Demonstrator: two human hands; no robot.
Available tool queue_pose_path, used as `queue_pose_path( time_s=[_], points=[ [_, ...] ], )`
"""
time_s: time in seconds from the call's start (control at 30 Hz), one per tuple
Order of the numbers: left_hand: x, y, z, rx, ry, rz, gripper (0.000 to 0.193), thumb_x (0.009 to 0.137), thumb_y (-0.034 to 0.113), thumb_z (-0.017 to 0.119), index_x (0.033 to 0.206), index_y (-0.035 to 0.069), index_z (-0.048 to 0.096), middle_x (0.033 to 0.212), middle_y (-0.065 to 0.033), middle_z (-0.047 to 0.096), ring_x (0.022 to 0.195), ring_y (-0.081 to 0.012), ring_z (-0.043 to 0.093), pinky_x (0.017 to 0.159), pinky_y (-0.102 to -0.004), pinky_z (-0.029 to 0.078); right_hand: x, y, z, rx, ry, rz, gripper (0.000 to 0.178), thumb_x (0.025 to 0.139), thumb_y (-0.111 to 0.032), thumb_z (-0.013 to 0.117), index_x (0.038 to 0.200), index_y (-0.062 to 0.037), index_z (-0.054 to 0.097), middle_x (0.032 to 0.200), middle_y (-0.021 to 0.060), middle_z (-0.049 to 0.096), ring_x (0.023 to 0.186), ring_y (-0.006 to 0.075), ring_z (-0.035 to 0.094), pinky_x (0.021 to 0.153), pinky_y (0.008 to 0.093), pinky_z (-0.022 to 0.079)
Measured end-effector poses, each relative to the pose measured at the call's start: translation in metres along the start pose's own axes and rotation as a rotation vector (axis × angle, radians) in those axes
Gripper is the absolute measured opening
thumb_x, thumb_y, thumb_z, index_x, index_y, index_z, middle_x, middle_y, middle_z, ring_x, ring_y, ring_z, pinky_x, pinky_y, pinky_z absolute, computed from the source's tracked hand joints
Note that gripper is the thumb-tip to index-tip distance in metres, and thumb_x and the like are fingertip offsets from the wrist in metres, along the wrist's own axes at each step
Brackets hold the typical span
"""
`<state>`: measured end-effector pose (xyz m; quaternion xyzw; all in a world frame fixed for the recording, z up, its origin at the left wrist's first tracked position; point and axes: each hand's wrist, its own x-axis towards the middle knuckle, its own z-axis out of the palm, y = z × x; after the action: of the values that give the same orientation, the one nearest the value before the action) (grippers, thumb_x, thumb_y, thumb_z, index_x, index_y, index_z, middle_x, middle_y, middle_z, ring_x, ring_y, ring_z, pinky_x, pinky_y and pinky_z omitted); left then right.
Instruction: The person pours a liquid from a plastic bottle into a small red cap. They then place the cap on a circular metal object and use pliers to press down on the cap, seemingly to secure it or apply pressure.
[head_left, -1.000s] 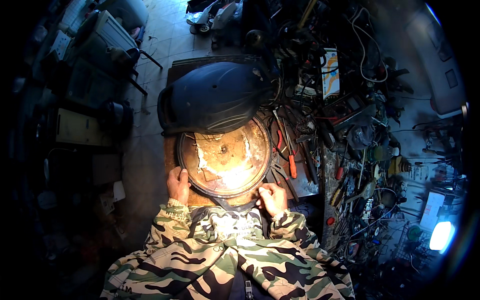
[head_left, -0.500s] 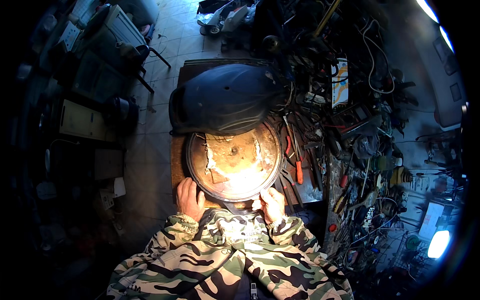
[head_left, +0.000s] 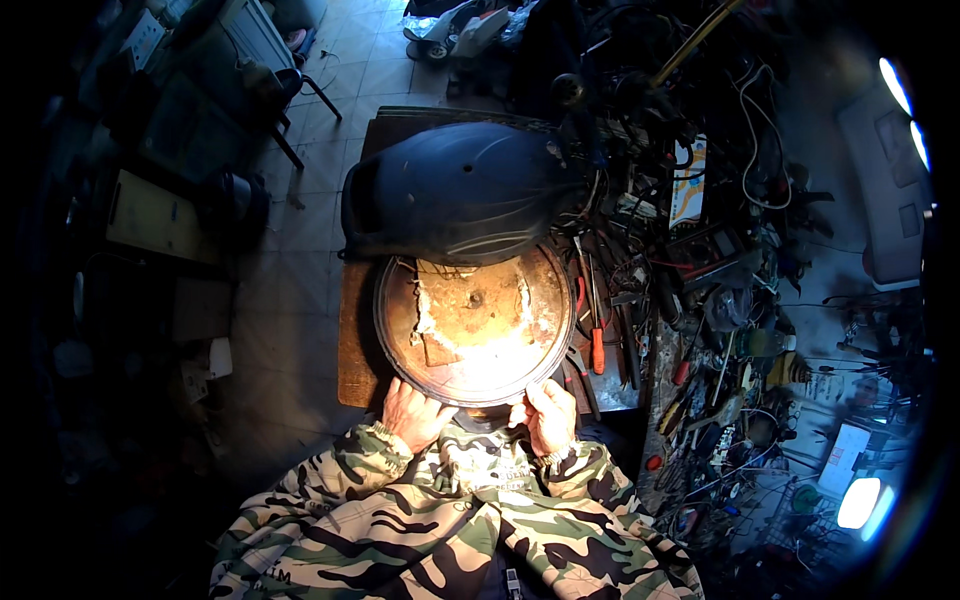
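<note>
A round, rimmed metal tray (head_left: 395,330) with a worn, brownish face and a squarish patch in the middle lies in front of me, brightly lit on its near side. At its near left rim is my left hand (head_left: 412,416), fingers curled against the edge, their tips partly hidden. My right hand (head_left: 548,416) pinches the near right rim between thumb and fingers. Just beyond the tray rests a large dark moulded plastic shell (head_left: 455,190), overlapping its far edge.
Right of the tray lie a red-handled screwdriver (head_left: 598,350) and pliers (head_left: 578,372). Farther right, a cluttered bench holds a multimeter (head_left: 708,248), a white-and-orange box (head_left: 688,185), cables and many tools. The brown tabletop (head_left: 358,350) shows at left.
My left hand has slid right along the tray's near rim, from its left side toward the middle. My right hand keeps its pinch on the rim. The view has shifted slightly.
</note>
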<state>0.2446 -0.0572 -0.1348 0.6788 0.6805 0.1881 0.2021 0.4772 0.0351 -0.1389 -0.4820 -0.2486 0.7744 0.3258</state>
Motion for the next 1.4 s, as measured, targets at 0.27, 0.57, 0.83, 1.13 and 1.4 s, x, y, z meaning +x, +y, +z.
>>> queue_pose_path(
  time_s=[0.27, 0.57, 0.83, 1.13, 1.4],
  points=[
    [0.060, 0.016, -0.003, -0.059, -0.167, -0.021, 0.053, 0.088, 0.032, 0.070, 0.131, 0.002, 0.061, 0.132, -0.0198, 0.060, 0.124, -0.0387, 0.054, 0.110, -0.0551, 0.036, -0.001, 0.000, 0.000, 0.020, 0.022, -0.014, 0.017, 0.100, -0.013, 0.061, 0.094, 0.0026, 0.059, 0.083, 0.0145, 0.069, 0.061, 0.0182, 0.065, 0.056, 0.0324, 0.057],
    [0.063, 0.019, -0.002, -0.031, -0.158, -0.036, 0.050, 0.088, 0.033, 0.070, 0.129, 0.004, 0.063, 0.130, -0.0185, 0.062, 0.121, -0.0374, 0.056, 0.109, -0.0536, 0.038, -0.001, -0.001, -0.001, -0.002, 0.034, 0.040, 0.017, 0.100, -0.012, 0.059, 0.101, 0.0044, 0.060, 0.083, 0.0136, 0.069, 0.061, 0.0196, 0.066, 0.057, 0.0335, 0.058],
    [0.066, 0.023, -0.003, -0.029, -0.155, -0.027, 0.048, 0.088, 0.033, 0.070, 0.127, 0.005, 0.064, 0.128, -0.0174, 0.063, 0.119, -0.0362, 0.057, 0.108, -0.0524, 0.039, -0.001, 0.000, -0.003, 0.020, 0.023, 0.032, 0.018, 0.101, -0.014, 0.060, 0.100, 0.0033, 0.059, 0.082, 0.0139, 0.068, 0.062, 0.0204, 0.066, 0.057, 0.0344, 0.058],
    [0.066, 0.022, -0.002, -0.053, -0.147, -0.020, 0.046, 0.088, 0.033, 0.070, 0.125, 0.006, 0.066, 0.125, -0.0161, 0.065, 0.115, -0.0348, 0.059, 0.107, -0.0510, 0.041, 0.001, 0.003, -0.003, 0.017, 0.024, 0.031, 0.016, 0.101, -0.013, 0.060, 0.100, 0.0030, 0.059, 0.082, 0.0132, 0.067, 0.062, 0.0195, 0.065, 0.057, 0.0341, 0.057],
    [0.066, 0.015, 0.005, -0.110, -0.142, -0.014, 0.043, 0.088, 0.033, 0.070, 0.123, 0.007, 0.068, 0.123, -0.0149, 0.066, 0.113, -0.0336, 0.061, 0.106, -0.0497, 0.042, 0.000, 0.007, -0.007, 0.037, 0.022, 0.009, 0.018, 0.102, -0.012, 0.058, 0.106, 0.0048, 0.060, 0.085, 0.0134, 0.068, 0.063, 0.0185, 0.066, 0.058, 0.0336, 0.059]
  ],
)
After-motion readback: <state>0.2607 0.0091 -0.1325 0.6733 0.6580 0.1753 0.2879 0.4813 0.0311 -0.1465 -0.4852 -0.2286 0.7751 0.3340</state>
